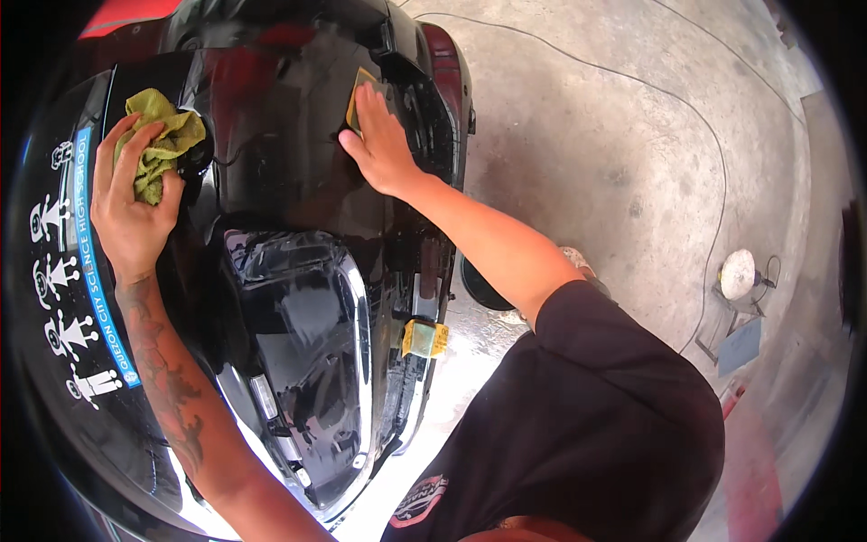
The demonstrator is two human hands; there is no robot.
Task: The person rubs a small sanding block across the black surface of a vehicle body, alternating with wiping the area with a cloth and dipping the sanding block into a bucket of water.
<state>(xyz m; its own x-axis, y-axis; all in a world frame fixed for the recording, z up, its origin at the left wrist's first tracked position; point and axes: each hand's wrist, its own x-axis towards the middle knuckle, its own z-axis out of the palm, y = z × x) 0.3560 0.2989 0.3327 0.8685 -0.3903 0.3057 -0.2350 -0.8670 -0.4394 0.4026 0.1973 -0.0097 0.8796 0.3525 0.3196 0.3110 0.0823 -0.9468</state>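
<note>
A crumpled yellow-green cloth (155, 149) is in the grip of my left hand (131, 212), its fingers curled over it beside the rear window of a black car (280, 117). Farther right, my right hand (384, 149) lies with nearly straight fingers on a yellow-edged piece of sandpaper (353, 95), pressing it to the glossy body panel. Most of that sheet is hidden beneath the fingers. A second, folded piece of yellow and grey sandpaper (424, 339) rests on the bumper edge, near my body.
The recessed licence-plate area (302, 280) looks wet and shiny. A red tail light (442, 54) is at the far corner. To the right, a cable (632, 74) crosses the concrete floor (578, 135). A round white pad (738, 275) stands by a small frame, and a dark bucket-like container (483, 287) is partly under my arm.
</note>
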